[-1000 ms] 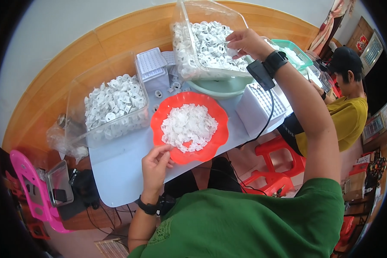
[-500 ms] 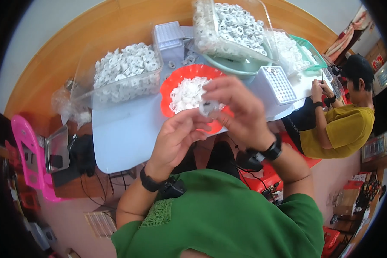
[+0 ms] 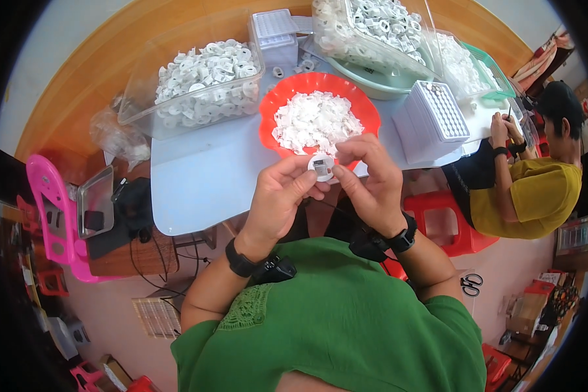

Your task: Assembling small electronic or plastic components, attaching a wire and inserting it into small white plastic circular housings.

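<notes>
Small round plastic part (image 3: 321, 168): white, dark at its middle. Scalloped plastic bowl (image 3: 370, 123): plain red-orange. Loose plastic flakes (image 3: 315, 121): white. Smooth-topped bench (image 3: 202, 173): plain pale blue. Block-shaped plastic tray stack (image 3: 424, 134) at right: white, top patterned with pale dots in rows. Wearer's cloth top (image 3: 366, 313): green, lacy patch (image 3: 247, 308) matching. Co-worker's shirt (image 3: 543, 196): mustard yellow.

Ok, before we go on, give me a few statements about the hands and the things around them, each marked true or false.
1. The left hand holds a round white part. True.
2. The bowl of white scraps is green. False: the bowl is red.
3. The right hand is inside a bin. False: the right hand is up at the round white part.
4. A clear bin stands to the left of the bowl. True.
5. A person in yellow is on the right. True.
</notes>
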`<state>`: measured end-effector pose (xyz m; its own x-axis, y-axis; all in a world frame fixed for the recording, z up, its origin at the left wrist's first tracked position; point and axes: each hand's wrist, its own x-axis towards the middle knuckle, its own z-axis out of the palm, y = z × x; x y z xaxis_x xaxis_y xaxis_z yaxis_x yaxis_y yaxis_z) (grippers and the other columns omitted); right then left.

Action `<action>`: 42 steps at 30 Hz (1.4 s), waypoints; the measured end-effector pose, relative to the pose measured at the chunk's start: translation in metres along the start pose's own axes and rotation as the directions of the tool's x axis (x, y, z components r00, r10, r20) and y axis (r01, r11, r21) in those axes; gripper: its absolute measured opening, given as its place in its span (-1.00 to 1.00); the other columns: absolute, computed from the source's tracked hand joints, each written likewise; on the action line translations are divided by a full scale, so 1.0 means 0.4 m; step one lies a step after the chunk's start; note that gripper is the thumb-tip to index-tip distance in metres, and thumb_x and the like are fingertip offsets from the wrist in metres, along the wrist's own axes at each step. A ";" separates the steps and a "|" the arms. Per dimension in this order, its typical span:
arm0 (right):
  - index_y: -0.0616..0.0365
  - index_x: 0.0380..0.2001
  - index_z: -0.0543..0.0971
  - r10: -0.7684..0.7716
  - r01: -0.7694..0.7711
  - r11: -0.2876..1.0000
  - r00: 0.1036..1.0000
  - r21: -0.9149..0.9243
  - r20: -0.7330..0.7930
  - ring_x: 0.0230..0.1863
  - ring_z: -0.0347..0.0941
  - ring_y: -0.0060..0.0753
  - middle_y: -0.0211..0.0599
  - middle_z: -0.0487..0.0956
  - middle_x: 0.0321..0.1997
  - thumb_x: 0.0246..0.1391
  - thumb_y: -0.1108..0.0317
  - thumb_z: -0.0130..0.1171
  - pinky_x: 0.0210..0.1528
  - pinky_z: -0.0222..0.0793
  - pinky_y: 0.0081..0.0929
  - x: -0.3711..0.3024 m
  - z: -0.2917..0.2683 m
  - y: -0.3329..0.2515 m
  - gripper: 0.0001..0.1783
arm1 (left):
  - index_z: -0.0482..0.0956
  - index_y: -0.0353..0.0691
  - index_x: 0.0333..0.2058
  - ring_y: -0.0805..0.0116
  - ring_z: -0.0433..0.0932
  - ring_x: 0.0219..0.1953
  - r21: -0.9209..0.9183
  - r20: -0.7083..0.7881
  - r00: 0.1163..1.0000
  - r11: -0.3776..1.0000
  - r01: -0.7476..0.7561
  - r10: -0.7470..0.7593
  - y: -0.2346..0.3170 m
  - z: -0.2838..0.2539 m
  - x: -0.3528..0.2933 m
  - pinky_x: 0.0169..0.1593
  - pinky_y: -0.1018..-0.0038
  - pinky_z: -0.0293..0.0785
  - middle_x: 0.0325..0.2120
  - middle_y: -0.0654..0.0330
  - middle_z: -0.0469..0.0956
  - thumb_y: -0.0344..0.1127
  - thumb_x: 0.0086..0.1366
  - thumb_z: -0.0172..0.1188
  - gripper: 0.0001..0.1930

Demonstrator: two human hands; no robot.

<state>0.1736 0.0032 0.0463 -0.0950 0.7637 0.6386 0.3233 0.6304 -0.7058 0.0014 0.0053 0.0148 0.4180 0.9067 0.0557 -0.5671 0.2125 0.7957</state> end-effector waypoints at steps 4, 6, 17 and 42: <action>0.29 -0.38 0.53 0.118 -0.119 0.992 0.992 0.031 0.041 -0.46 0.43 -0.33 -0.24 0.46 -0.49 -0.06 0.62 0.14 -0.41 0.31 -0.46 -0.021 -0.021 0.012 -0.89 | 0.44 -0.44 -0.04 0.34 0.59 -0.24 0.047 0.001 1.000 0.999 0.014 -0.014 -0.009 0.024 0.002 -0.19 0.50 0.56 -0.24 0.07 0.57 -0.36 0.36 0.02 -0.71; 0.28 -0.38 0.53 0.124 -0.130 0.990 0.988 0.056 0.091 -0.46 0.43 -0.31 -0.22 0.46 -0.49 -0.06 0.63 0.13 -0.41 0.31 -0.45 -0.011 -0.029 0.005 -0.88 | 0.43 -0.46 -0.03 0.29 0.61 -0.29 -0.044 -0.002 0.998 0.997 0.059 -0.059 -0.012 0.017 0.004 -0.26 0.50 0.58 -0.26 0.02 0.57 -0.31 0.37 0.00 -0.68; 0.22 -0.36 0.52 -0.050 0.089 0.983 0.971 -0.159 0.233 -0.30 0.44 -0.24 -0.23 0.48 -0.37 -0.13 0.61 0.21 -0.27 0.36 -0.43 0.066 -0.156 0.038 -0.81 | 0.44 -0.40 -0.01 0.34 0.59 -0.28 -0.113 0.128 0.957 0.954 0.276 -0.261 -0.037 -0.036 0.025 -0.27 0.54 0.55 -0.22 0.03 0.56 -0.43 0.28 0.11 -0.69; 0.33 -0.64 0.51 0.641 -0.500 0.635 0.766 -0.589 0.041 -0.77 0.30 -0.65 -0.38 0.42 -0.76 -0.07 0.45 0.22 -0.75 0.18 -0.67 0.292 -0.495 0.277 -0.82 | 0.45 -0.41 -0.03 0.37 0.58 -0.31 -0.133 0.055 0.976 0.967 0.216 -0.210 -0.033 -0.029 0.068 -0.27 0.54 0.53 -0.23 0.07 0.57 -0.45 0.26 0.14 -0.69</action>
<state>0.3847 0.1346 0.1035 0.0959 0.9951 0.0238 0.8072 -0.0637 -0.5868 0.0122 0.0315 -0.0011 0.5659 0.8206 -0.0798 -0.5530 0.4496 0.7015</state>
